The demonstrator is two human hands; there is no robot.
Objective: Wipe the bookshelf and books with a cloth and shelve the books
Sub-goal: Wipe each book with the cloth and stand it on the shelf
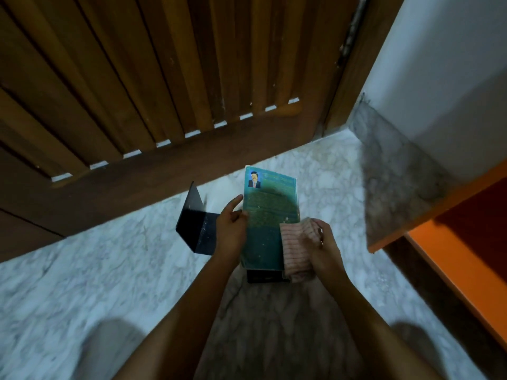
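Observation:
A green book (267,215) with a small portrait on its back cover is held over the marble floor. My left hand (230,229) grips its left edge, thumb on the cover. My right hand (325,248) clutches a pink striped cloth (296,248) pressed against the book's lower right side. A dark book or object (264,276) shows just beneath the green book's bottom edge. A black L-shaped metal bookend (196,223) stands on the floor left of my left hand.
A brown slatted wooden door (164,78) fills the space ahead. An orange shelf unit (452,229) stands at the right, beside a white wall (452,64) with a grey skirting. White marble floor (82,270) lies all around.

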